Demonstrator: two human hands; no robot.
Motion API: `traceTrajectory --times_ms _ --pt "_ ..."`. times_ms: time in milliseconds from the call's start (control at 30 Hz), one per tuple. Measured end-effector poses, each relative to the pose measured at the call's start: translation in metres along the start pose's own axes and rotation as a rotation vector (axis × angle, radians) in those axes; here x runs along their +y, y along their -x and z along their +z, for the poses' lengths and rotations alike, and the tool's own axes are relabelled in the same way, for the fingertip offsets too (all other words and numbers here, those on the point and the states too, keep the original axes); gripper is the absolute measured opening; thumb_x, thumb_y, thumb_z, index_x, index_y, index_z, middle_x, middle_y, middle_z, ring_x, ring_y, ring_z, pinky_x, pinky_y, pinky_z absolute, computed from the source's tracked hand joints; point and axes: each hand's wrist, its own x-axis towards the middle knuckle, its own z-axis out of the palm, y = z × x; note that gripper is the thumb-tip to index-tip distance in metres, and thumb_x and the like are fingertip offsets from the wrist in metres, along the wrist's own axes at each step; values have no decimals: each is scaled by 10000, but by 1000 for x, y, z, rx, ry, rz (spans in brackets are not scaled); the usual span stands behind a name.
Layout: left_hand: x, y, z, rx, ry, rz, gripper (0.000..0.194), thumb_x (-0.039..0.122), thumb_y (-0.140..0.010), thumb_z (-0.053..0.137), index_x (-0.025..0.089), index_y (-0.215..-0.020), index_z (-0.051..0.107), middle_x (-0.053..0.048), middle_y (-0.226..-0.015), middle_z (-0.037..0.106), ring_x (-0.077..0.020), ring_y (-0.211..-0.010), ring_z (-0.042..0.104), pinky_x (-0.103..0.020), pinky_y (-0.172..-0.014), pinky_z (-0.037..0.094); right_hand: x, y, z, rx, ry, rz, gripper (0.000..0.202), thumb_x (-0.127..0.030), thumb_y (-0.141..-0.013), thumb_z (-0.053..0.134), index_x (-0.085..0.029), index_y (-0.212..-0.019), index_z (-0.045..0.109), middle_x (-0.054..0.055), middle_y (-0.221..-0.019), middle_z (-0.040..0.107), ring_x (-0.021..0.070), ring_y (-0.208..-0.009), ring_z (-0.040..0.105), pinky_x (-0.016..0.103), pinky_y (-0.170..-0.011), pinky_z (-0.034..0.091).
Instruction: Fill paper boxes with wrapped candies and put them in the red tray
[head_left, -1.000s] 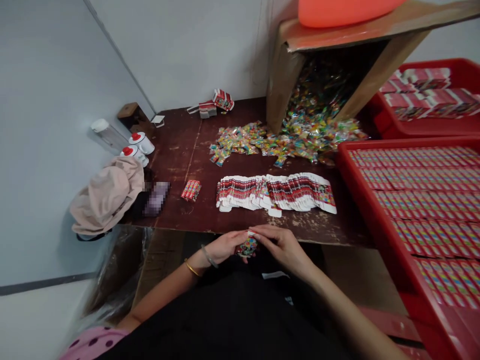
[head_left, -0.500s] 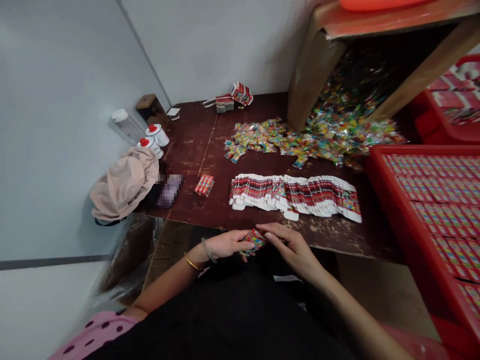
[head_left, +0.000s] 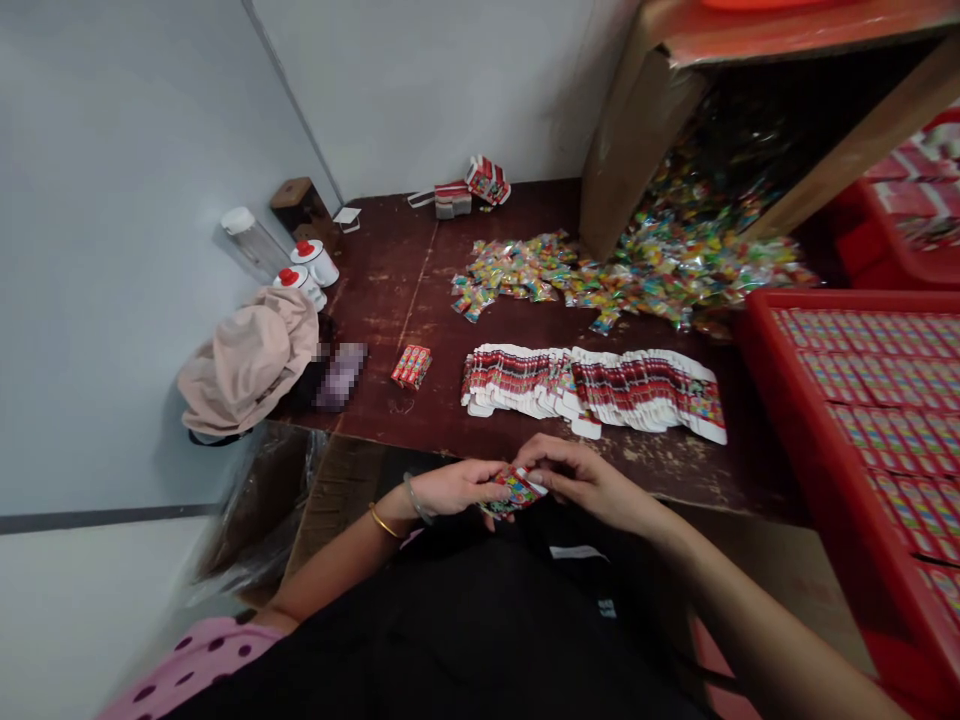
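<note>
My left hand (head_left: 469,488) is closed around a small red printed carton (head_left: 514,490), just in front of the table's near edge. My right hand (head_left: 570,470) pinches the carton's right end, where a white flap shows between the fingers. Whether anything is inside the carton cannot be seen. Beyond my hands lies a long overlapping row of flat red-and-white cartons (head_left: 525,380) on the dark table (head_left: 367,420). A small group of closed red boxes (head_left: 411,367) sits to the left of that row.
Wrapped candies (head_left: 517,268) spill across the table from a tipped cardboard box (head_left: 630,150). At right stands a red crate (head_left: 780,400) with rows of filled boxes. Lidded mugs (head_left: 319,262), a clear bottle (head_left: 255,245) and a beige cloth bag (head_left: 251,365) are on the left.
My right hand's fingers have closed further over the carton's right end, and a white flap now shows there. My left hand keeps its hold. The view has shifted slightly.
</note>
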Motion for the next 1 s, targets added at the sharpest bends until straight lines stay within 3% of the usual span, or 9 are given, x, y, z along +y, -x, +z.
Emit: traceTrajectory --times_ms 200,267,333,433,533,600,700,867,1000 --pt "0 4 -2 -69 -44 -57 509 564 -788 591 151 -1085 573 -39 -891 571 -125 -761 557 -238 -626 452 0 4 3 -67 -97 52 229 -407 -891 551 -189 -880 620 -4 -778 548 76 -570 478 201 -513 401" --pt "2 4 -1 -76 -51 -66 519 578 -788 581 147 -1078 573 -38 -865 574 -123 -738 559 -231 -607 446 2 4 5 -32 -143 78 245 -425 -862 585 -184 -841 624 -5 -767 546 77 -560 481 204 -496 411" --pt "4 4 -1 -59 -47 -47 521 579 -787 582 148 -1079 567 -37 -859 572 -125 -727 564 -224 -584 445 6 3 10 69 -200 118 270 -455 -820 626 -185 -835 621 -17 -723 546 75 -520 468 207 -466 415" --pt "4 2 2 15 -36 -14 509 563 -800 575 149 -1094 555 -33 -852 562 -126 -720 562 -217 -563 451 15 3 23 326 -145 135 303 -483 -775 662 -181 -784 631 -14 -650 578 94 -509 493 229 -480 444" --pt "1 0 5 129 -34 6 493 552 -813 559 141 -1085 549 -26 -830 547 -125 -713 553 -221 -559 461 20 5 38 574 63 70 269 -452 -817 626 -189 -799 683 42 -742 671 156 -646 598 286 -616 509" --pt "1 1 7 182 -53 25 478 546 -813 557 139 -1063 555 -20 -826 537 -124 -716 540 -225 -565 465 18 9 46 648 160 10 231 -413 -850 598 -208 -846 704 60 -832 697 190 -750 636 324 -712 527" --pt "4 4 9 227 -105 55 445 532 -817 559 142 -1032 569 -9 -819 517 -115 -727 505 -219 -577 466 15 15 55 654 259 -52 204 -367 -882 560 -234 -900 714 60 -889 691 200 -811 649 339 -763 539" --pt "3 0 11 305 -96 76 461 542 -824 533 125 -1019 550 -1 -781 492 -101 -664 496 -218 -537 466 21 12 62 640 385 -123 283 -298 -891 543 -269 -1147 659 82 -1027 646 211 -945 625 353 -844 527" --pt "-3 -6 14 397 -124 118 439 422 -830 556 135 -1157 497 -48 -918 542 -135 -743 541 -240 -556 487 30 1 53 643 288 -92 263 -298 -901 516 -245 -1110 668 87 -1073 649 212 -984 629 358 -854 533"
